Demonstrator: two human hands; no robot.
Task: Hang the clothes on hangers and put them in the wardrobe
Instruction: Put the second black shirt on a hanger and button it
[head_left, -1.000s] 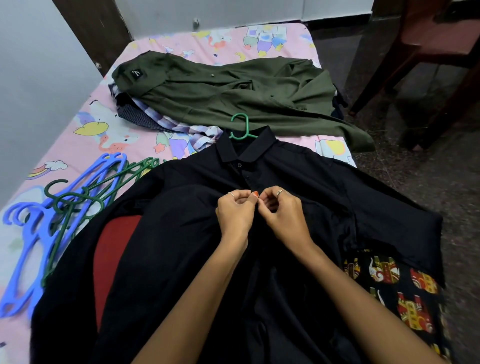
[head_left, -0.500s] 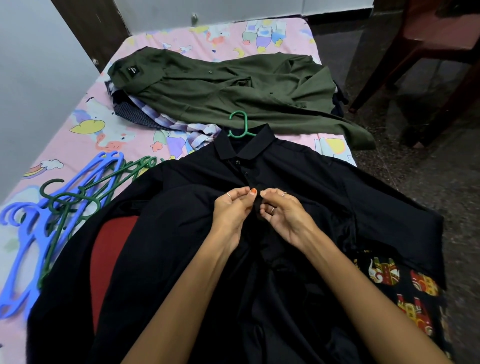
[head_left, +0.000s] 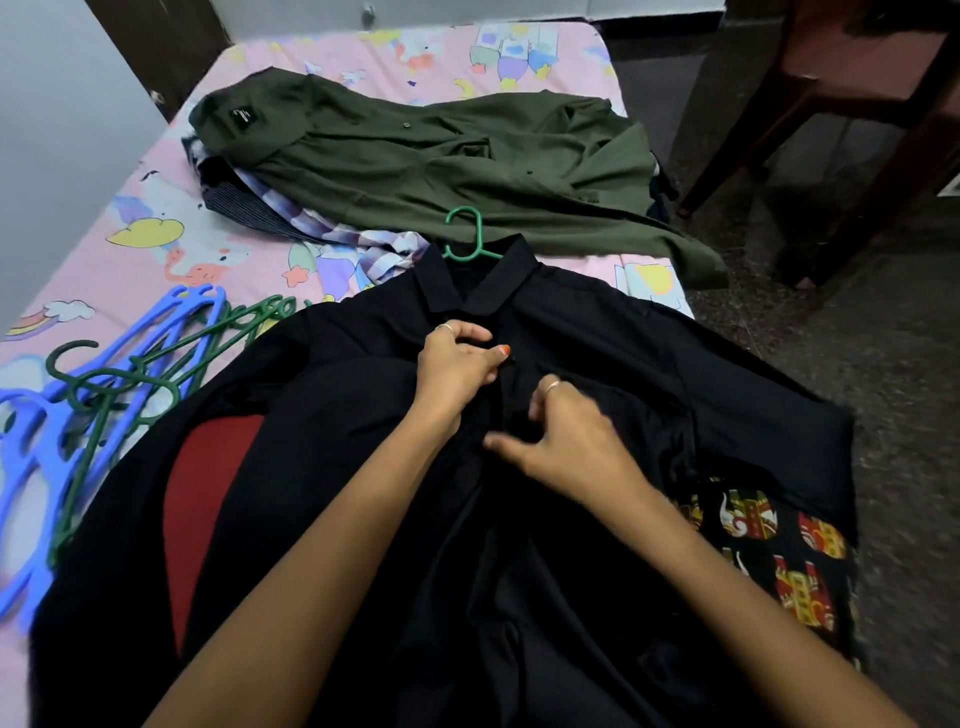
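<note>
A black shirt (head_left: 649, 364) lies front up on the bed, with the green hook of a hanger (head_left: 470, 234) sticking out past its collar. My left hand (head_left: 457, 364) pinches the shirt's front placket just below the collar. My right hand (head_left: 561, 441) is lower on the placket, fingers curled over the black cloth; whether it grips the fabric is blurred. An olive green shirt (head_left: 441, 161) lies spread farther back on the bed, over striped and checked clothes (head_left: 291, 218).
A heap of blue and green hangers (head_left: 93, 405) lies at the left on the pink cartoon bedsheet (head_left: 171, 254). Red cloth (head_left: 208, 499) and a patterned black cloth (head_left: 769, 551) show beneath the black shirt. A wooden chair (head_left: 852, 104) stands on the floor at right.
My two hands were together at one spot on the placket. Now the left hand has shifted up toward the collar and the right hand has dropped lower on the shirt.
</note>
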